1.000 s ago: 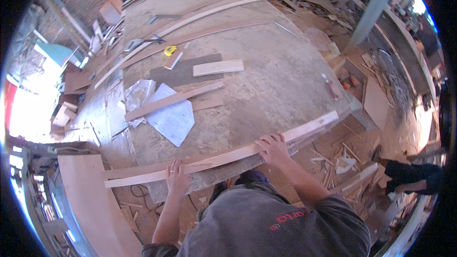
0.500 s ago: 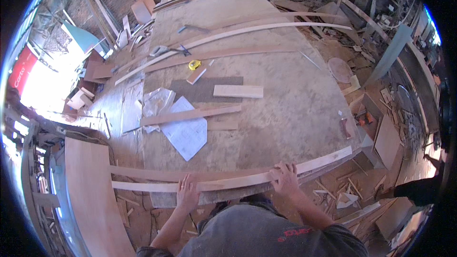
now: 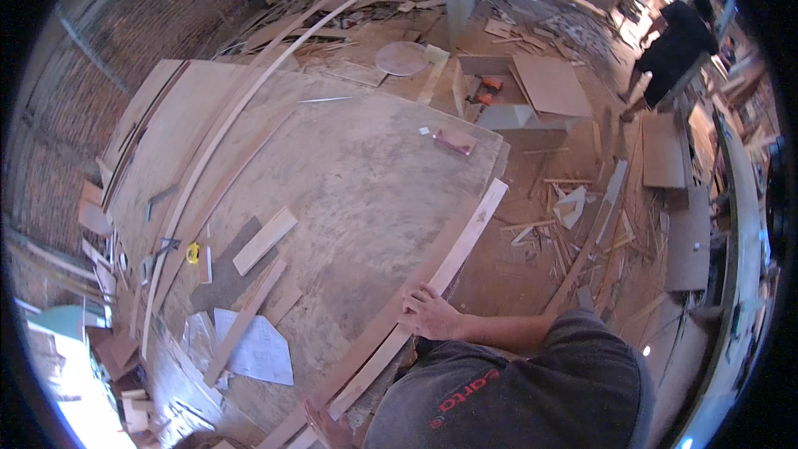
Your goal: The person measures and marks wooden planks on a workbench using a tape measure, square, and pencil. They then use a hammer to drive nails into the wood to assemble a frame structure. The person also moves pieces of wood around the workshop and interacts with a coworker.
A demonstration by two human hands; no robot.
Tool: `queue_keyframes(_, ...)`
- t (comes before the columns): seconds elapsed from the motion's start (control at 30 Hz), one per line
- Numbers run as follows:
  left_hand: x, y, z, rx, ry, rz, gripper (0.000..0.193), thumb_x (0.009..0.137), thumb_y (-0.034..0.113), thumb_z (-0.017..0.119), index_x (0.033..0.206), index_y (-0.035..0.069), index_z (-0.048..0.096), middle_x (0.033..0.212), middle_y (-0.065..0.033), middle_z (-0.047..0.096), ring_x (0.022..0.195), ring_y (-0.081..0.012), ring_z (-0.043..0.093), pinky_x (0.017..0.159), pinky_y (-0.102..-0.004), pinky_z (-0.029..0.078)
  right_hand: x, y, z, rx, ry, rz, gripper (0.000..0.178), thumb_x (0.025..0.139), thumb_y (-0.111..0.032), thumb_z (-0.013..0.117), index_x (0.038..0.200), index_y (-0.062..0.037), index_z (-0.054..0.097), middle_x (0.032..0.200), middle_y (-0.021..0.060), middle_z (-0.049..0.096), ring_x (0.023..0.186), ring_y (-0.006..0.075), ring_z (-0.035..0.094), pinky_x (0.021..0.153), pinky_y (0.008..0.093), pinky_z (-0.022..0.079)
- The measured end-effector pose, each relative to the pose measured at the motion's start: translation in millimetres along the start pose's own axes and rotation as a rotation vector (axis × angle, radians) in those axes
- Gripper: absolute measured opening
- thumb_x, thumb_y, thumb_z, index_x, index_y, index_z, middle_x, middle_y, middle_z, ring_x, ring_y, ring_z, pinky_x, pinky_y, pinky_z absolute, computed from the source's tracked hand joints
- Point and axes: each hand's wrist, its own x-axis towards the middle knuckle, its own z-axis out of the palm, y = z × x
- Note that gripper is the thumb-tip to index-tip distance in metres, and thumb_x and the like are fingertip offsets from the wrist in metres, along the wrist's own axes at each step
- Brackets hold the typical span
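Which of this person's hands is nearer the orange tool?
Right. The right hand rests on the wooden strips, across the table's corner from the orange tool; the left hand, on them too, is farther, at the picture's bottom.

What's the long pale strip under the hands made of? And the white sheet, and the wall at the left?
Long pale strip: probably wood, seemingly bare; it looks light and dull, without gloss. White sheet: looks like matt paper, thin and flat with faint lines. Wall: most likely rough, unplastered brick, reddish, in small rows.
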Motion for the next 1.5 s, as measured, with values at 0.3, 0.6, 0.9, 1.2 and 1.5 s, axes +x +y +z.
queue_keyframes(0.3,-6,-29,6,-0.041,-0.009,0.112,0.067,0.062,0.009,0.084,0.125,0.006,0.059,0.156,-0.0273,0.032,0.145,-0.0470,0.031,0.116,-0.0584,0.030,-5,-2,-7,0.091,-0.022,0.015,0.030,0.079,-0.034,0.074,0.106,-0.0228,0.071,0.118,0.0042,0.054,0.131,0.0290,0.043,0.117,0.0592,0.022)
queue_keyframes(0.6,-11,-5,-29,0.025,0.160,-0.113,0.054,0.069,0.015,0.083,0.117,0.005,0.062,0.150,-0.0232,0.041,0.134,-0.0430,0.045,0.108,-0.0511,0.042,17,-17,-19,0.121,-0.034,-0.048,0.035,0.073,-0.035,0.081,0.104,-0.0213,0.075,0.116,0.0080,0.054,0.130,0.0339,0.042,0.116,0.0599,0.021)
queue_keyframes(0.9,-193,33,31,-0.151,-0.036,-0.877,0.050,0.089,0.042,0.067,0.119,0.002,0.063,0.131,-0.0234,0.056,0.116,-0.0394,0.058,0.096,-0.0495,0.049,71,-59,-9,0.118,-0.011,-0.309,0.029,0.076,-0.025,0.078,0.102,-0.0128,0.071,0.114,0.0117,0.054,0.126,0.0350,0.047,0.113,0.0580,0.027)
queue_keyframes(1.2,-417,22,208,-1.027,-0.589,-1.345,0.054,0.094,0.049,0.062,0.123,0.003,0.063,0.114,-0.0194,0.063,0.099,-0.0337,0.064,0.081,-0.0422,0.051,112,-257,42,0.069,0.097,-0.631,0.030,0.074,-0.019,0.079,0.101,-0.0120,0.071,0.111,0.0099,0.055,0.119,0.0331,0.053,0.105,0.0526,0.035)
queue_keyframes(1.5,-592,-121,231,-2.016,0.364,-1.719,0.042,0.094,0.040,0.066,0.120,0.007,0.066,0.090,-0.0144,0.069,0.075,-0.0280,0.070,0.059,-0.0384,0.055,35,-474,154,0.146,0.059,-0.542,0.025,0.072,-0.013,0.077,0.096,-0.0095,0.071,0.107,0.0105,0.058,0.108,0.0322,0.055,0.097,0.0479,0.040)
